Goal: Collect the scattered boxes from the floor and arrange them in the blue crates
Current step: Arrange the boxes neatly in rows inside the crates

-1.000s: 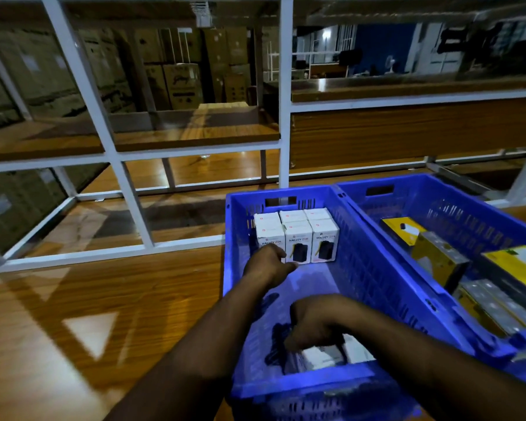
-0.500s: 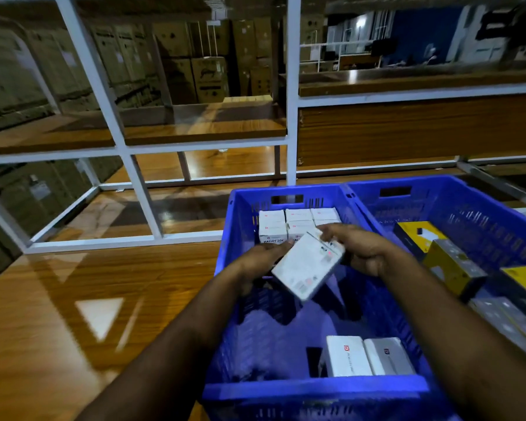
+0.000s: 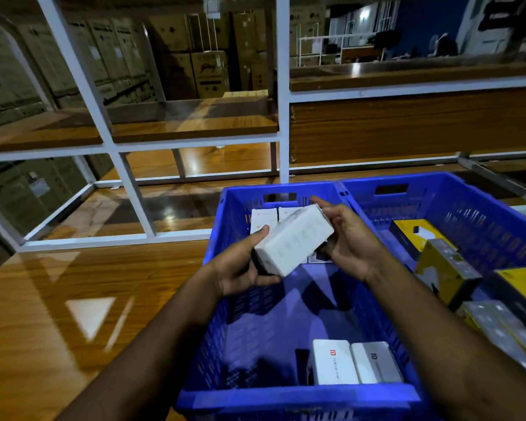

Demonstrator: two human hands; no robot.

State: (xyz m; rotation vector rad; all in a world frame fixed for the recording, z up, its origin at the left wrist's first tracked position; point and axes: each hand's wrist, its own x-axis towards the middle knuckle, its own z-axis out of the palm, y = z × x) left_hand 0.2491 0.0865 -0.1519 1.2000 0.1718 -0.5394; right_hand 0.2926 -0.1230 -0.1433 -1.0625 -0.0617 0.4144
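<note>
Far row of white cartons (image 3: 263,218) partly hidden behind held white rectangular box (image 3: 293,240). Left hand (image 3: 240,268) grips its near end; right hand (image 3: 351,238) cups far end, above blue plastic crate (image 3: 298,398).

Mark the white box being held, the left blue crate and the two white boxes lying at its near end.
white box (image 3: 295,240), head view: middle of its broad upper face.
left blue crate (image 3: 301,398), head view: near rim.
two white boxes (image 3: 334,361), head view: top face of the left one.

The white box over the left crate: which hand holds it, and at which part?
Both hold the white box: the left hand grips its lower near end, the right hand its upper far end.
</note>
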